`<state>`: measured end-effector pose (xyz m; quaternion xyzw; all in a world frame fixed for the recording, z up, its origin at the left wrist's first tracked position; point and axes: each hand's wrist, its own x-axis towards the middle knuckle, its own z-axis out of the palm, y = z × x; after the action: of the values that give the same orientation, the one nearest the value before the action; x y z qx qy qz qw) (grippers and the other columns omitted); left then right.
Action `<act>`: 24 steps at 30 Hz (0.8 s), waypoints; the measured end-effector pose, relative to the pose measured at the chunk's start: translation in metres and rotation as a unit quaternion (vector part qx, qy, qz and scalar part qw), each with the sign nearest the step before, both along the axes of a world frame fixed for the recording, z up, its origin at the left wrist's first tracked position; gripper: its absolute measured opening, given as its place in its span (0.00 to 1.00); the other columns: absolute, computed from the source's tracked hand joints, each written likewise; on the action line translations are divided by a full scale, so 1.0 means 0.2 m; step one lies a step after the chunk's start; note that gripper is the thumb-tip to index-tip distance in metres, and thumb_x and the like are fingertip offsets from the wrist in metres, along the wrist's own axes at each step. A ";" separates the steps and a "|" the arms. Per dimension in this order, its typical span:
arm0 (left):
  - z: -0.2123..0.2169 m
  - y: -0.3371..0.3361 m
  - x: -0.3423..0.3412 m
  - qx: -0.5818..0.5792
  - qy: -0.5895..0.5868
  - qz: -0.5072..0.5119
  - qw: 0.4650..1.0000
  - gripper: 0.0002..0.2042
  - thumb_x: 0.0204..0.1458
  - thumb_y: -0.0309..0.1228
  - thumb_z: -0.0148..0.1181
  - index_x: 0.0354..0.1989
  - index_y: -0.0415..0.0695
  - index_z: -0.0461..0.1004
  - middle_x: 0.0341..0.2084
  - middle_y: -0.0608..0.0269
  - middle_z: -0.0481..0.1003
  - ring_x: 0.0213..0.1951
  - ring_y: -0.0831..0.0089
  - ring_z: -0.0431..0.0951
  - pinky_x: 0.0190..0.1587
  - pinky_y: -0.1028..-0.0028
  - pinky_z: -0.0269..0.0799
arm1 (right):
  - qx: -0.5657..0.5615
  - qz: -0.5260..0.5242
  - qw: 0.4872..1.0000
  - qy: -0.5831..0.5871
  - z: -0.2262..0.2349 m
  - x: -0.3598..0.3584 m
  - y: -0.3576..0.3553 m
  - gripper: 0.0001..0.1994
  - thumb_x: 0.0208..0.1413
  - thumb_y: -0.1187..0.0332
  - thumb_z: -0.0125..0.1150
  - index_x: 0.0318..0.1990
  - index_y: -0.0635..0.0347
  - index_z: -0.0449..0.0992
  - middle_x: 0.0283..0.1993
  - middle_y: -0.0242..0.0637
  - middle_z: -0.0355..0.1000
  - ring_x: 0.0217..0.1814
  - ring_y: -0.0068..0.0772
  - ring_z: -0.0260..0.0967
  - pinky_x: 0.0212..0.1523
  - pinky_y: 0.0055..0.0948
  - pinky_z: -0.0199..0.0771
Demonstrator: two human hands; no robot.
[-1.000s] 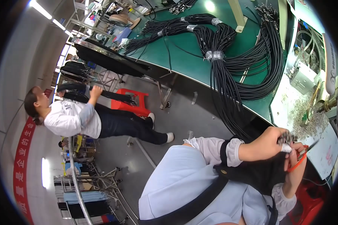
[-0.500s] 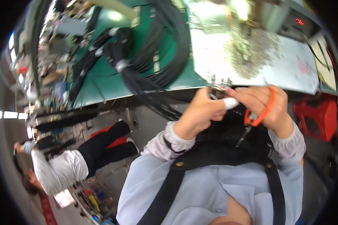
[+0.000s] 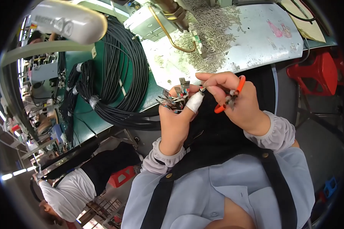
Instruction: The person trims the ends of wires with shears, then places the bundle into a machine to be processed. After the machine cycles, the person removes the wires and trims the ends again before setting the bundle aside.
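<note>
My left hand point(image 3: 175, 124), its thumb wrapped in white tape point(image 3: 195, 102), is closed round a cluster of small metal-ended wire pieces point(image 3: 178, 97) with red and blue bits; their exact kind is unclear. My right hand point(image 3: 242, 103) keeps a pair of orange-handled cutters point(image 3: 240, 84) against its palm. The cutters' tips are hidden. The right thumb and forefinger meet at the taped thumb's tip, over a tiny piece too small to name. Both hands are in front of the bench's near edge, above a black apron point(image 3: 221, 139).
A white board point(image 3: 256, 51) bears a heap of small metal pieces point(image 3: 212, 42) beneath a machine head point(image 3: 176, 15). Coiled black cables point(image 3: 122, 65) lie on the green bench at left. Red stools point(image 3: 317, 74) stand at right. Another person point(image 3: 70, 191) works at lower left.
The view has shifted, so the bench contents sit differently in it. My hands have moved left in the picture, and the cutters have turned within my right hand.
</note>
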<state>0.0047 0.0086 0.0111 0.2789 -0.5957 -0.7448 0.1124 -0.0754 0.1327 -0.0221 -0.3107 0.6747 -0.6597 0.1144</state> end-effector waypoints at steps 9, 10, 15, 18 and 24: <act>0.01 0.00 -0.01 -0.033 -0.015 -0.006 0.999 0.09 0.42 0.18 0.58 0.33 0.37 0.70 0.22 0.68 0.71 0.21 0.87 0.65 0.22 0.87 0.57 | 0.003 -0.059 0.961 0.269 0.05 -0.08 0.01 0.10 0.41 0.81 0.58 0.34 0.64 0.71 0.40 0.45 0.72 0.31 0.36 0.72 0.30 0.22 0.72; 0.02 0.00 -0.02 -0.033 -0.016 -0.008 0.999 0.09 0.42 0.18 0.58 0.33 0.37 0.70 0.22 0.68 0.71 0.21 0.87 0.65 0.22 0.87 0.57 | 0.015 -0.060 0.943 0.326 0.04 -0.09 0.01 0.10 0.40 0.81 0.59 0.33 0.64 0.72 0.39 0.44 0.72 0.31 0.36 0.72 0.30 0.22 0.72; 0.05 0.02 -0.03 0.009 -0.001 -0.007 1.000 0.08 0.43 0.18 0.54 0.34 0.34 0.67 0.20 0.67 0.68 0.16 0.85 0.60 0.17 0.85 0.52 | -0.001 -0.007 0.978 0.207 0.02 -0.09 0.03 0.08 0.36 0.80 0.63 0.28 0.62 0.74 0.36 0.41 0.73 0.32 0.35 0.73 0.27 0.22 0.72; 0.06 0.00 -0.02 0.090 0.017 -0.013 0.996 0.08 0.42 0.17 0.56 0.33 0.35 0.69 0.24 0.66 0.70 0.21 0.86 0.65 0.23 0.87 0.58 | -0.054 0.004 0.986 0.159 0.00 -0.11 0.02 0.09 0.36 0.79 0.63 0.29 0.61 0.73 0.35 0.40 0.73 0.30 0.35 0.73 0.26 0.23 0.72; 0.00 0.03 -0.04 -0.073 0.008 -0.003 0.997 0.09 0.42 0.17 0.57 0.33 0.36 0.68 0.24 0.65 0.70 0.19 0.85 0.64 0.19 0.86 0.55 | 0.035 -0.056 0.963 0.260 0.03 -0.05 0.02 0.10 0.38 0.79 0.62 0.32 0.62 0.72 0.33 0.38 0.73 0.28 0.34 0.72 0.25 0.24 0.72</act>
<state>-0.0042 0.0143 0.0118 0.2616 -0.6488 -0.7017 0.1351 -0.0862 0.1373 -0.0166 -0.4289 0.7202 -0.5376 -0.0918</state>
